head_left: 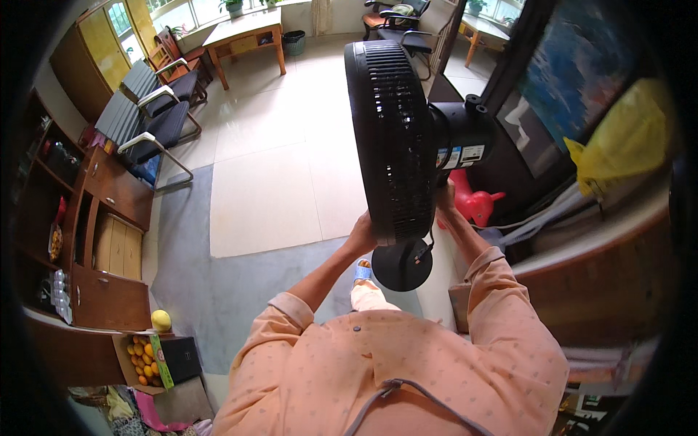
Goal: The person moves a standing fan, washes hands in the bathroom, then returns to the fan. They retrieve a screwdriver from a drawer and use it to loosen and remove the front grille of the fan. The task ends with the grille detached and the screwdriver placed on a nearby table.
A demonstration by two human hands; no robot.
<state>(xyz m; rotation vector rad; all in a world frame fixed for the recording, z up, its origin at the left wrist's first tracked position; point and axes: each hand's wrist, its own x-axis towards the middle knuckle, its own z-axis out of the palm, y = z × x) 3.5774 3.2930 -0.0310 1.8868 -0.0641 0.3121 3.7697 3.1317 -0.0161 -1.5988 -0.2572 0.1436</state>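
Head view, my only feed. Landmark: the fan point(392, 123). It's black, round-headed, right in front of the wearer, head seen nearly edge-on, with the guard point(374, 145) on its left side and the motor housing point(465, 131) on its right. Stickers point(460, 156) on the housing. I can see the round base point(402, 272) under the head; can't tell whether it touches the floor point(269, 189).

Left hand point(363, 231): clamped on the lower rim of the guard. Right hand point(446, 196): closed around the fan's neck, just below the motor housing; fingers partly hidden by the fan, so I can't read the full grip. Both hands on the fan, one either side.

Slippered foot point(363, 272) just left of the base. Red animal-shaped toy point(476, 207) right of the fan, near the right hand. Farther right of the fan: yellow bag point(622, 138), and a blue picture point(574, 65) above it.

Beyond the fan, to its left: wooden tabletop point(236, 33), plants on it, dark bin point(294, 43) beside it. Well left of the fan: armchairs point(160, 131) in a row, then a brown cabinet point(113, 298) with shelves. Nearer the wearer than the fan, low left: box of oranges point(143, 360), one yellow round fruit point(161, 320) just behind it.
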